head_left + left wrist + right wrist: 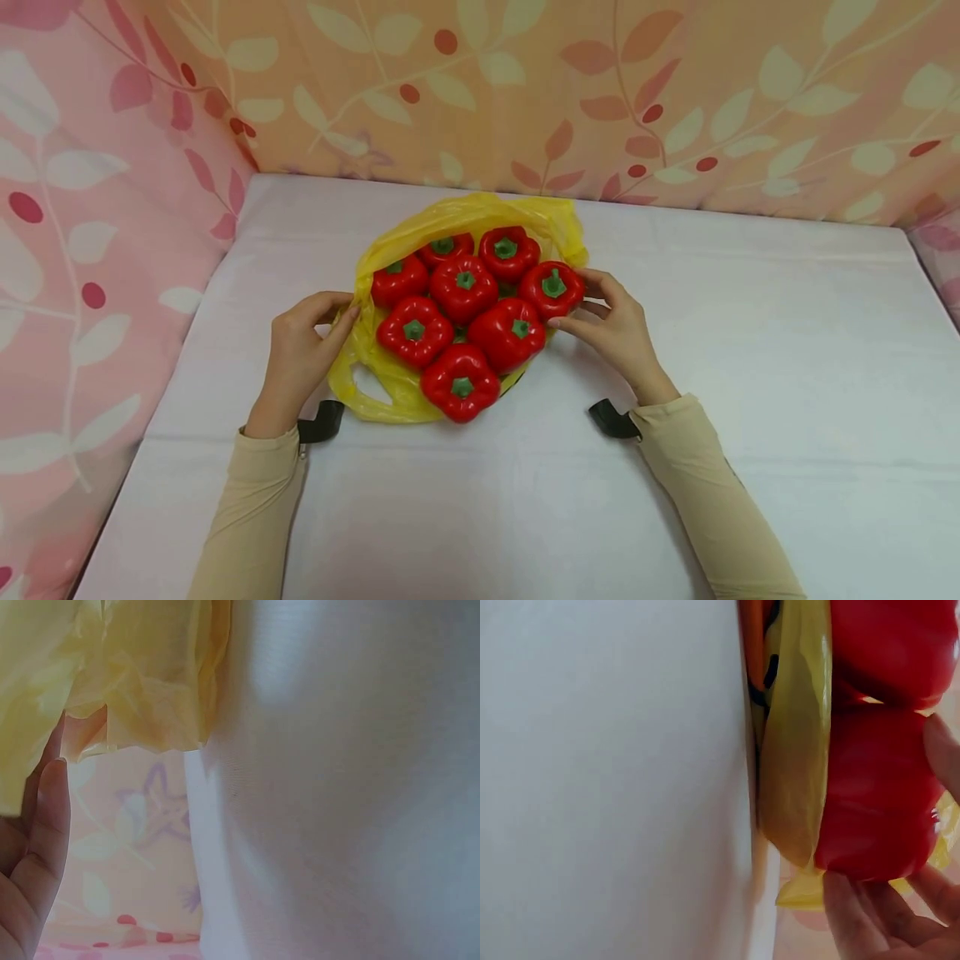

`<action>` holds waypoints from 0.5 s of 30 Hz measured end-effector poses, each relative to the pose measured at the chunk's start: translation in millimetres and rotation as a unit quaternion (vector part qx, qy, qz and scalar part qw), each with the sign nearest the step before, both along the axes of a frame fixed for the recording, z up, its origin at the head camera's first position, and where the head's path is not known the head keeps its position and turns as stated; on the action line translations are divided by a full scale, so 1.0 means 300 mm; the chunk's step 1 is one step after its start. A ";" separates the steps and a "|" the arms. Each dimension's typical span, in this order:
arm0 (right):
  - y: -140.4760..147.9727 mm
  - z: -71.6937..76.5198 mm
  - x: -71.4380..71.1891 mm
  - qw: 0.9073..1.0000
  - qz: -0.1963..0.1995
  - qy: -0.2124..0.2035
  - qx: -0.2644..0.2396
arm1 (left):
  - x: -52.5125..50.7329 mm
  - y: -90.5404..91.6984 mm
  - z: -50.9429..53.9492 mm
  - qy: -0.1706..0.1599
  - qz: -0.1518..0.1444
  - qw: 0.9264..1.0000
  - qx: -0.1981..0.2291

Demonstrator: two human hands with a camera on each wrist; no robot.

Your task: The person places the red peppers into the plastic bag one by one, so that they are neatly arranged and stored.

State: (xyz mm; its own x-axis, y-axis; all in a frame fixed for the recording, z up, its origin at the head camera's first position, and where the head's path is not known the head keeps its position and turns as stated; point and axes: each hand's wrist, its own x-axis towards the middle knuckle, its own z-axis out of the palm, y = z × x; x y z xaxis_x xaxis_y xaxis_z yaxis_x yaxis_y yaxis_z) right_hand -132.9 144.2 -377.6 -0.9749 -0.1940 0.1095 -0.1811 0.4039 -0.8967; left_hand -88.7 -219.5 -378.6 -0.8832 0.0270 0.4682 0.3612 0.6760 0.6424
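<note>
Several glossy red bell peppers with green stems lie heaped in the mouth of a yellow plastic bag [397,396], which is on its side on the table. My left hand [296,346] pinches the bag's left edge between thumb and fingers; in the left wrist view the thumb [51,802] lies against the thin yellow film. At the heap's right end, my right hand [618,329] grips the outermost bell pepper [534,292]. The right wrist view shows fingers and thumb on opposite sides of that pepper [881,795], with the bag [795,765] beside it.
A white cloth [787,358] covers the table. Patterned fabric [525,92] rises behind it and along the left. Dark camera mounts [615,419] protrude from both wrists. Something orange with black marks [752,645] shows beside the bag, its kind unclear.
</note>
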 end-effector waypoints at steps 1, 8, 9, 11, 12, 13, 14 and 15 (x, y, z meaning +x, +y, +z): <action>-0.001 -0.001 0.000 1.000 0.000 0.000 0.000 | -0.001 0.000 0.000 0.000 0.000 1.000 0.000; 0.009 0.005 -0.003 0.999 0.002 -0.002 0.040 | 0.000 0.002 -0.008 0.003 0.001 1.000 0.005; 0.013 0.008 -0.002 0.999 0.002 0.000 0.047 | 0.000 0.001 -0.010 0.003 0.001 1.000 0.005; 0.026 0.018 -0.002 0.998 -0.001 0.003 0.056 | 0.002 -0.002 -0.014 0.003 -0.001 1.000 0.006; 0.033 0.025 -0.003 0.998 -0.003 0.007 0.058 | 0.003 -0.004 -0.016 0.002 -0.001 1.000 0.005; 0.041 0.034 -0.003 0.998 -0.004 0.011 0.059 | 0.006 -0.009 -0.017 -0.001 0.000 1.000 0.007; 0.050 0.045 -0.004 0.998 -0.006 0.015 0.060 | 0.009 -0.016 -0.016 -0.003 0.005 1.000 0.009; 0.060 0.056 -0.006 0.998 -0.009 0.021 0.060 | 0.013 -0.025 -0.014 -0.006 0.011 1.000 0.012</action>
State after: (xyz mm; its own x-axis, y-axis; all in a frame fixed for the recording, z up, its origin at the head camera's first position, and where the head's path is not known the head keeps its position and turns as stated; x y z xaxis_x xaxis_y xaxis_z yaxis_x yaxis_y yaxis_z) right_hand -134.7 162.3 -360.6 -0.9735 -0.1906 0.1265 -0.2085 0.5119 -0.8334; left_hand -84.7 -226.9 -382.7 -0.8888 -0.0048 0.4582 0.3382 0.6679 0.6630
